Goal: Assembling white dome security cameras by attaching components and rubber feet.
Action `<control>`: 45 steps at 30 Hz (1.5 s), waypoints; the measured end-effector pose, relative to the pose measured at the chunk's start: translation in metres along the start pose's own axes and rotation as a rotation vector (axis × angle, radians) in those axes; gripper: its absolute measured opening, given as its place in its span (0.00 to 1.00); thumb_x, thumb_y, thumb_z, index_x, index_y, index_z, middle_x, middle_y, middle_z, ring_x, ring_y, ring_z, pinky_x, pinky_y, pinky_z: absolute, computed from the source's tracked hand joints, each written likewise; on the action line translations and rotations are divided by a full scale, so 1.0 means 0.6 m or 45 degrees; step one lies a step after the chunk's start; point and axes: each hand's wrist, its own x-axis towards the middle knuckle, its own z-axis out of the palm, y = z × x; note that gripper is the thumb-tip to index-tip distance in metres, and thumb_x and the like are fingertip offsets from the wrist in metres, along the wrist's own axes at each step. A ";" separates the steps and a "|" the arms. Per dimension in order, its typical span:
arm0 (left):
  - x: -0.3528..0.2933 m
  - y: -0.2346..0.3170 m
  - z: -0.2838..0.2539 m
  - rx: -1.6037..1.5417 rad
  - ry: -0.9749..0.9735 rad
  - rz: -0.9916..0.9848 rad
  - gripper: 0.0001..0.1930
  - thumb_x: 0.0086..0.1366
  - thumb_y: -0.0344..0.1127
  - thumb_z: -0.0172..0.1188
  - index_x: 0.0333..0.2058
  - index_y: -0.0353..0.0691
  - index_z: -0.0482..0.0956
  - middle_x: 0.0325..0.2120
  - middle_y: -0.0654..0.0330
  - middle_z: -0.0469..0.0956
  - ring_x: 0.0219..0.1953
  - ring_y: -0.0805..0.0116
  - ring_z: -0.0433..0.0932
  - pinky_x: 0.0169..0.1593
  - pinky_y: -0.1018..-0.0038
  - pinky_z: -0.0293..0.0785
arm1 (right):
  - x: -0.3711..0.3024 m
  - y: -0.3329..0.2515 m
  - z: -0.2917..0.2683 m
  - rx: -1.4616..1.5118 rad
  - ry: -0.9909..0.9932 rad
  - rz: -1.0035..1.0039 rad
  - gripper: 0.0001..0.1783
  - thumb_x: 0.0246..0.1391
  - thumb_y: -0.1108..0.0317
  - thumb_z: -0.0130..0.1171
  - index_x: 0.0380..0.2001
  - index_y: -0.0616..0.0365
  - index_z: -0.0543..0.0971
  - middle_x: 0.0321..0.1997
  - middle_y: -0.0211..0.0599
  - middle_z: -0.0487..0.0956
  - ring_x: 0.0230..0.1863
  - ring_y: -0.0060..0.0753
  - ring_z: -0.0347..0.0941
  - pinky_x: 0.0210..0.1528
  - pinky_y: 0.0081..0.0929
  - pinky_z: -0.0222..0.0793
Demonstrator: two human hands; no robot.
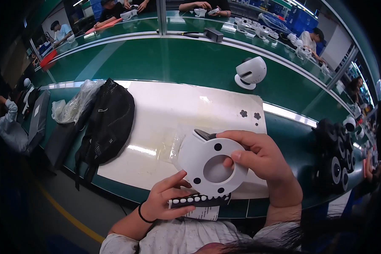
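Observation:
My right hand (262,158) is closed on a white plastic ring-shaped housing (188,158), its thumb on the front face by the large round hole. Three black round pads (218,147) show on that face, and a dark grey piece sits at the top edge. Below the ring, my left hand (167,199) holds a black strip with rows of white round spots (201,197) between its fingers. The raised index finger of that hand comes close to the ring's lower left edge; whether it touches cannot be made out.
A white mat (152,101) covers the bench, with black flower-shaped marks at right. A black mesh bag (110,122) and clear plastic bag (78,103) lie left. A white rounded device (252,72) stands beyond. Black round parts (336,148) are piled right. Other people work at far benches.

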 end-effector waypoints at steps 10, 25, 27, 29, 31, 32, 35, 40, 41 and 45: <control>-0.006 -0.009 0.005 -0.047 -0.053 -0.113 0.15 0.41 0.32 0.67 0.28 0.34 0.76 0.53 0.50 0.61 0.34 0.61 0.76 0.35 0.73 0.73 | 0.003 0.007 -0.013 0.194 -0.025 0.031 0.20 0.49 0.75 0.41 0.47 0.65 0.69 0.36 0.39 0.75 0.36 0.23 0.71 0.40 0.18 0.65; -0.001 -0.005 0.004 -0.021 -0.058 -0.102 0.15 0.40 0.31 0.68 0.27 0.33 0.74 0.52 0.48 0.60 0.33 0.63 0.76 0.36 0.74 0.73 | 0.010 0.012 -0.019 0.216 0.023 0.079 0.20 0.47 0.72 0.42 0.45 0.64 0.71 0.34 0.32 0.74 0.31 0.16 0.64 0.33 0.13 0.57; -0.001 -0.003 0.005 -0.007 -0.048 -0.113 0.14 0.40 0.31 0.68 0.27 0.33 0.74 0.53 0.48 0.60 0.34 0.63 0.76 0.36 0.74 0.73 | 0.009 0.008 -0.014 0.248 0.059 0.095 0.20 0.47 0.72 0.41 0.45 0.64 0.71 0.34 0.32 0.75 0.32 0.16 0.64 0.33 0.13 0.58; -0.001 -0.003 0.005 -0.008 -0.054 -0.116 0.14 0.40 0.31 0.68 0.27 0.34 0.74 0.53 0.48 0.60 0.34 0.63 0.76 0.36 0.75 0.73 | 0.011 0.010 -0.014 0.210 0.087 0.074 0.21 0.45 0.73 0.40 0.44 0.70 0.69 0.35 0.41 0.74 0.32 0.25 0.69 0.34 0.17 0.65; 0.000 -0.003 0.004 -0.005 -0.058 -0.122 0.14 0.41 0.31 0.67 0.27 0.34 0.74 0.53 0.48 0.60 0.34 0.63 0.76 0.37 0.75 0.73 | 0.013 0.011 -0.014 0.173 0.109 0.053 0.22 0.43 0.73 0.40 0.43 0.75 0.68 0.36 0.50 0.74 0.33 0.33 0.74 0.34 0.21 0.72; -0.001 -0.003 0.004 -0.013 -0.054 -0.122 0.14 0.41 0.31 0.67 0.27 0.34 0.74 0.53 0.47 0.60 0.35 0.63 0.76 0.37 0.75 0.73 | 0.013 0.012 -0.015 0.184 0.111 0.037 0.22 0.43 0.73 0.40 0.43 0.75 0.68 0.36 0.50 0.74 0.33 0.33 0.74 0.34 0.21 0.73; -0.002 -0.006 0.006 -0.037 -0.046 -0.138 0.14 0.41 0.31 0.67 0.27 0.34 0.74 0.52 0.46 0.60 0.35 0.64 0.76 0.38 0.75 0.73 | 0.016 0.013 -0.015 0.214 0.112 0.029 0.22 0.43 0.73 0.40 0.43 0.76 0.68 0.35 0.50 0.74 0.32 0.33 0.75 0.34 0.21 0.73; 0.001 -0.003 0.006 -0.060 -0.051 -0.155 0.14 0.41 0.31 0.67 0.27 0.34 0.74 0.52 0.45 0.60 0.35 0.64 0.76 0.38 0.74 0.73 | 0.013 0.012 -0.022 0.241 0.064 0.077 0.20 0.48 0.72 0.40 0.45 0.66 0.70 0.31 0.37 0.76 0.33 0.22 0.70 0.37 0.16 0.63; 0.002 -0.003 0.006 -0.060 -0.056 -0.158 0.14 0.41 0.31 0.67 0.27 0.34 0.74 0.52 0.45 0.60 0.35 0.64 0.76 0.38 0.75 0.73 | 0.013 0.014 -0.026 0.214 0.055 0.069 0.20 0.47 0.72 0.40 0.45 0.66 0.70 0.30 0.38 0.76 0.32 0.22 0.70 0.36 0.16 0.63; 0.000 -0.006 0.007 -0.062 -0.066 -0.161 0.14 0.42 0.31 0.67 0.27 0.34 0.74 0.52 0.45 0.60 0.35 0.63 0.76 0.38 0.75 0.73 | 0.018 0.014 -0.019 0.206 0.106 0.030 0.23 0.43 0.71 0.40 0.43 0.76 0.67 0.29 0.48 0.76 0.29 0.32 0.74 0.33 0.21 0.72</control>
